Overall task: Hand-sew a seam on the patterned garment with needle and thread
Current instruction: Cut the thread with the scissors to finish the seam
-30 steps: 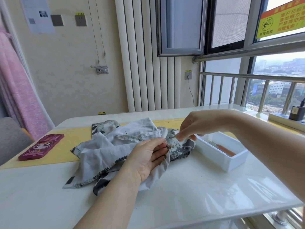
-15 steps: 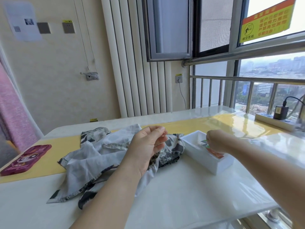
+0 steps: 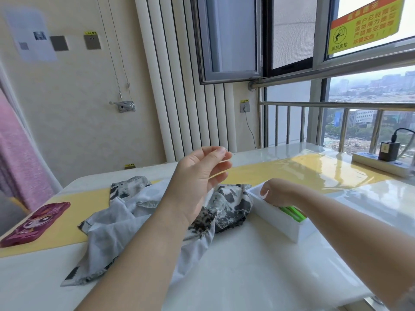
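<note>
The patterned grey, black and white garment (image 3: 125, 221) lies crumpled on the white table (image 3: 258, 277). My left hand (image 3: 199, 176) is raised above it, thumb and forefinger pinched on a thin needle (image 3: 224, 151) that barely shows. My right hand (image 3: 275, 191) reaches down into a white box (image 3: 278, 223) to the right of the garment. Its fingertips are hidden behind the box wall, above green items (image 3: 294, 214). Whether they hold anything is hidden.
A phone in a pink cartoon case (image 3: 36, 223) lies at the left on a yellow runner (image 3: 292, 169). A power strip (image 3: 379, 163) with a black charger (image 3: 388, 150) sits at the far right by the window railing. A curtain hangs at the left.
My left hand has let go of the garment and lifted upward with fingers pinched. My right hand left the fabric, moved right and dipped into the white box.
</note>
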Motion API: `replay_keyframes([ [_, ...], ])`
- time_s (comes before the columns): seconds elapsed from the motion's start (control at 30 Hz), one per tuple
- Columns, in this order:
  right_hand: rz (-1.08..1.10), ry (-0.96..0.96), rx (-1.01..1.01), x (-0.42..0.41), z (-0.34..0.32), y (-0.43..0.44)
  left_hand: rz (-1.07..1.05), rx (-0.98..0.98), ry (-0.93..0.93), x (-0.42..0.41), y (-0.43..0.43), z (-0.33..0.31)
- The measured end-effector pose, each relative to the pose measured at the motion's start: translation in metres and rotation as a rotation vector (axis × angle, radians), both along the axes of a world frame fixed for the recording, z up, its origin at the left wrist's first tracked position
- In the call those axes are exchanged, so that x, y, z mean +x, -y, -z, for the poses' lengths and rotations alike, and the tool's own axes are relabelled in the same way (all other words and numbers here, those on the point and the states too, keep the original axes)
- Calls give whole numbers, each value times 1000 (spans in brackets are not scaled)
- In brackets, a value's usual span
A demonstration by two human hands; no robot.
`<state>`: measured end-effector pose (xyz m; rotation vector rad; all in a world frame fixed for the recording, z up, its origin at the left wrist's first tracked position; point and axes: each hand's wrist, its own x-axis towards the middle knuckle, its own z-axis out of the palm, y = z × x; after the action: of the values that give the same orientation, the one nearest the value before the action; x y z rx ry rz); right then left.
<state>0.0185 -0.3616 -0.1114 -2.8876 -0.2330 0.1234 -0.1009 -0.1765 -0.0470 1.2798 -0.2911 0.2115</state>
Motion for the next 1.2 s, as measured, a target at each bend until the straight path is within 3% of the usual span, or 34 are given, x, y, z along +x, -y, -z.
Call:
replay_keyframes([
  [0.23,70,-72,48,1,-7,4,9,-19,60,-4,-9,-22],
  [0.37,100,67,217,-7,-24,2,9,-38,49,-6,-16,-24],
  [0.47,19,88,692,-19,-45,-10,6,-61,43,-8,-20,-25],
  [0.53,-104,-108,1126,-40,-59,-24,3,-64,46,-10,-21,-27],
  [0.6,-280,-272,1342,-61,-68,-40,-1,-61,55,-11,-21,-29],
  [0.8,-601,-269,1044,-92,-60,-87,4,-94,60,-18,-23,-34],
  [1.0,-573,-350,1209,-95,-73,-83,-13,-323,22,-17,-58,-42],
  [1.2,-527,-432,1293,-97,-78,-85,-142,-502,-179,-2,-76,-20],
])
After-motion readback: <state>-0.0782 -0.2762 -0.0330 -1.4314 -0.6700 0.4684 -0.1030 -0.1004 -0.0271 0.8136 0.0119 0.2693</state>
